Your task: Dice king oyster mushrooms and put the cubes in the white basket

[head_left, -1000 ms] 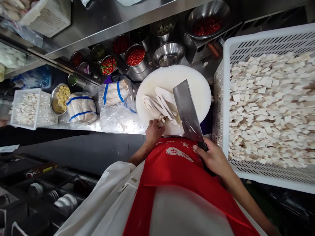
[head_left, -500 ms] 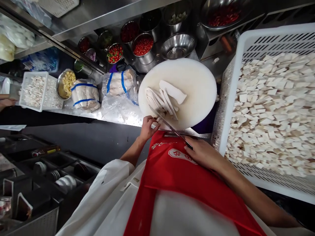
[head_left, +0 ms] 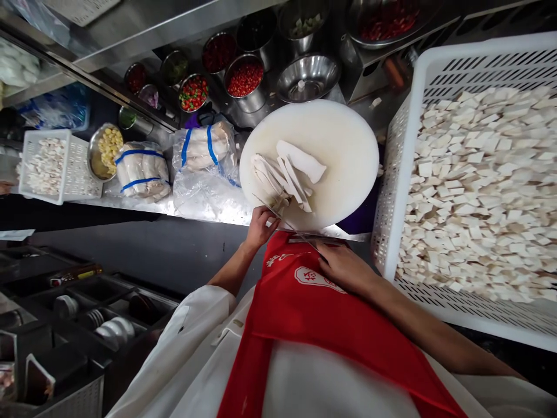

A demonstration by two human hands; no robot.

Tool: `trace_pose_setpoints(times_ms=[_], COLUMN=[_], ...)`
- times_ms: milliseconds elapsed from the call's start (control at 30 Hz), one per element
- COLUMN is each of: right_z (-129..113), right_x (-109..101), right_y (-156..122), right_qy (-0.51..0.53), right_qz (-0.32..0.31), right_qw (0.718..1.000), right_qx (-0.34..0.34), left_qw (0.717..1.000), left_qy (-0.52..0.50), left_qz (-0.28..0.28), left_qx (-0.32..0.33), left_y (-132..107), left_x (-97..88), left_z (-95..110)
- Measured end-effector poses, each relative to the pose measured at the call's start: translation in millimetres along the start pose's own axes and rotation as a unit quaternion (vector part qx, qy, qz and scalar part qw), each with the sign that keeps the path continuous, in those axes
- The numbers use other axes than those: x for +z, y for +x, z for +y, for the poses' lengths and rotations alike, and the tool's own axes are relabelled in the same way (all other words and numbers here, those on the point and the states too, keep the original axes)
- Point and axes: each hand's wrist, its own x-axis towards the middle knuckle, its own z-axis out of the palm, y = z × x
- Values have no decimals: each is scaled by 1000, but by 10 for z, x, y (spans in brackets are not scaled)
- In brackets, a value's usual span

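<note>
A round white cutting board [head_left: 348,151] carries long pale slices [head_left: 293,180] and a thicker piece [head_left: 302,161], which look like king oyster mushroom. My right hand [head_left: 346,264] is closed around the handle of a knife [head_left: 289,224]. Its blade, seen nearly edge-on, slants up-left over the near edge of the board. Beside the blade, at the board's near-left rim, my left hand [head_left: 261,226] has its fingers bent and pressed together. Whatever they pinch is hidden by the fingers and the blade.
To the right stands a white perforated basket [head_left: 402,168] full of cut pale pieces [head_left: 478,203]. Bagged mushrooms [head_left: 204,145] with blue bands lie left of the board. Behind are a steel bowl [head_left: 308,78] and a pot of chopped red chilli [head_left: 245,80].
The knife has turned from showing some of its blade face to nearly edge-on, and its handle has dropped slightly. The whole view has shifted a little. The slices lie much as before.
</note>
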Motion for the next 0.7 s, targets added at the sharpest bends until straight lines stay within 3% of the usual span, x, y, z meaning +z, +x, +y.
trace_pose_setpoints(times_ms=[133, 300, 400, 500, 700], right_z=[-7, 64, 121, 148, 239], right_x=[-49, -92, -88, -64, 25], right_y=[-200, -376, -429, -487, -638], right_qy=[30, 58, 72, 104, 195], right_qz=[21, 100, 147, 181, 251], right_qw=[999, 993, 985, 974, 944], right_qx=[-6, 15, 51, 86, 88], left_qw=[999, 990, 985, 987, 993], left_qy=[32, 100, 113, 105, 24], left_qz=[-5, -102, -128, -120, -89], left_qx=[-13, -7, 7, 6, -69], left_y=[43, 206, 285, 299, 305], left_x=[-49, -105, -113, -110, -117], left_z=[77, 189, 226, 257, 269])
